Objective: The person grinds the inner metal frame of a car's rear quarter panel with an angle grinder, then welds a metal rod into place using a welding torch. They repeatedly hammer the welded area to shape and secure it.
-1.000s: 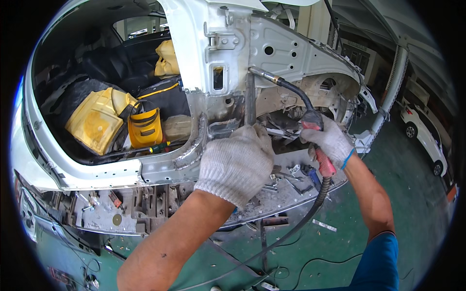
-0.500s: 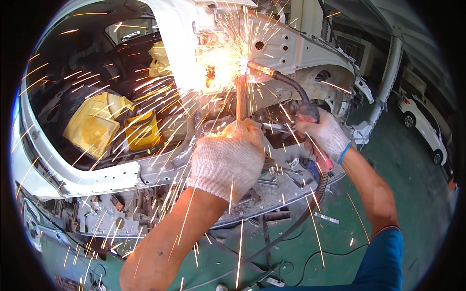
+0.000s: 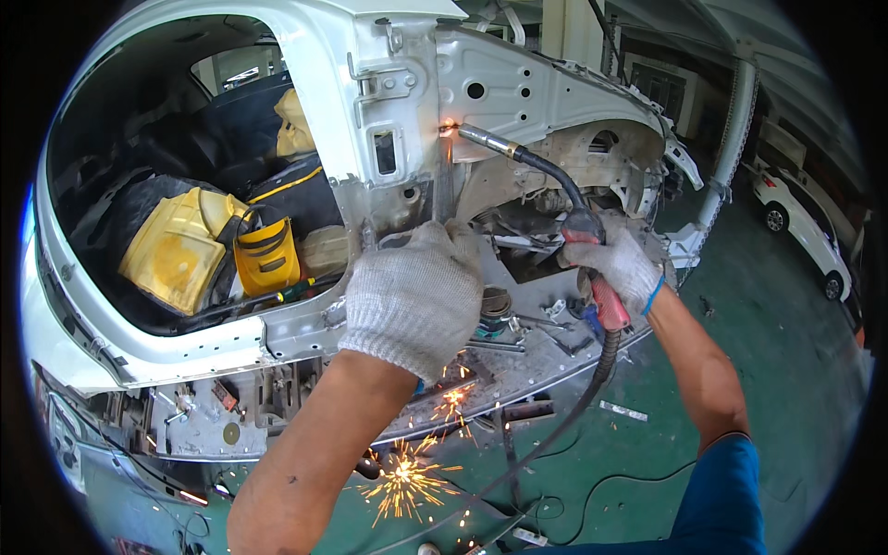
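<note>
Sparks [image 3: 405, 476] that burst around the torch tip half a second ago have dropped away, and I now watch them scatter over the green floor [image 3: 629, 518] and past the rim of the desk [image 3: 199, 430]. My right hand [image 3: 624, 266], in a white knitted glove, has its grip wrapped around the red handle of a welding torch [image 3: 581, 222], whose ribbed hose [image 3: 606, 356] trails down below it. On my feed the nozzle [image 3: 488, 140] points up and left toward a small orange glow [image 3: 449, 128] on the white car body [image 3: 333, 111], at the top of a narrow metal strip [image 3: 445, 190]. My left hand [image 3: 412, 291], gloved too, makes a closed fist around the strip's lower end, its fingers mostly hidden from me. Farther left, I make out a yellow slotted piece [image 3: 268, 254] and yellow padding [image 3: 180, 250] inside the cabin
</note>
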Tool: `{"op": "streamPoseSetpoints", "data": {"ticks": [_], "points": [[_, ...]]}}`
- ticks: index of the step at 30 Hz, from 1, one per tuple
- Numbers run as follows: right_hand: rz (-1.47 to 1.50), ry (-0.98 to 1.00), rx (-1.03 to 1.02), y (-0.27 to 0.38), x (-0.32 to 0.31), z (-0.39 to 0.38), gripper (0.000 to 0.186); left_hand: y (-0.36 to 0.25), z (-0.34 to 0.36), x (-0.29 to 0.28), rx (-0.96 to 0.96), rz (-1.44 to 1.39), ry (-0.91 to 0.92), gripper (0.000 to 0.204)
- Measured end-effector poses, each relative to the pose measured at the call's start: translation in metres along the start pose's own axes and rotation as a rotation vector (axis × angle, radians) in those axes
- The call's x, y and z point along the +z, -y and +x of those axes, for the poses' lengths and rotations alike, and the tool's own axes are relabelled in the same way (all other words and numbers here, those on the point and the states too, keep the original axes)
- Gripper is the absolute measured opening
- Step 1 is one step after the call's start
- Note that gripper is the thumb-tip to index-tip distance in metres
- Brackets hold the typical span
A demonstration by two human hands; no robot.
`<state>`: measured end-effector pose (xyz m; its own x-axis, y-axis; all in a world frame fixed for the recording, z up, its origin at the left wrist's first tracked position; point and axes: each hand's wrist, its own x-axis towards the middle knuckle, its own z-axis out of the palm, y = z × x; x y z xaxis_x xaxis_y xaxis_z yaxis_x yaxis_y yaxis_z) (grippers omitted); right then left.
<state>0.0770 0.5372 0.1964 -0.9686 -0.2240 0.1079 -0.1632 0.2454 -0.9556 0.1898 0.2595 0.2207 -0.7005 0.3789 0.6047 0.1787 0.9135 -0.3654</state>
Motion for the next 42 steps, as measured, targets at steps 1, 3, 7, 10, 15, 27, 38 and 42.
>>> {"op": "streamPoseSetpoints", "data": {"ticks": [1, 3, 7, 10, 15, 27, 38, 42], "points": [[0.028, 0.024, -0.012, -0.002, -0.001, 0.003, 0.031, -0.001, 0.001, -0.001, 0.006, -0.004, 0.009, 0.044], [0.033, 0.026, 0.01, -0.003, -0.002, 0.009, 0.031, -0.002, 0.0, -0.002, -0.01, -0.016, 0.044, 0.044], [0.062, 0.043, 0.01, -0.002, 0.0, 0.018, 0.033, -0.004, 0.0, -0.003, -0.02, -0.027, 0.054, 0.045], [0.05, 0.054, 0.028, -0.001, 0.004, 0.023, 0.033, -0.005, 0.0, -0.001, -0.013, 0.006, 0.077, 0.046], [0.016, 0.035, 0.011, 0.001, 0.009, 0.024, 0.033, -0.003, -0.003, 0.0, -0.01, -0.019, 0.068, 0.048], [-0.008, -0.004, 0.006, 0.01, 0.027, 0.014, 0.026, 0.0, -0.005, 0.007, -0.025, -0.047, 0.006, 0.038], [-0.041, -0.023, 0.006, 0.015, 0.03, 0.011, 0.028, -0.003, -0.002, 0.005, -0.064, -0.015, 0.073, 0.037], [-0.009, -0.015, 0.012, 0.009, 0.029, 0.015, 0.029, -0.002, -0.002, 0.002, -0.049, -0.053, 0.032, 0.038]]}}
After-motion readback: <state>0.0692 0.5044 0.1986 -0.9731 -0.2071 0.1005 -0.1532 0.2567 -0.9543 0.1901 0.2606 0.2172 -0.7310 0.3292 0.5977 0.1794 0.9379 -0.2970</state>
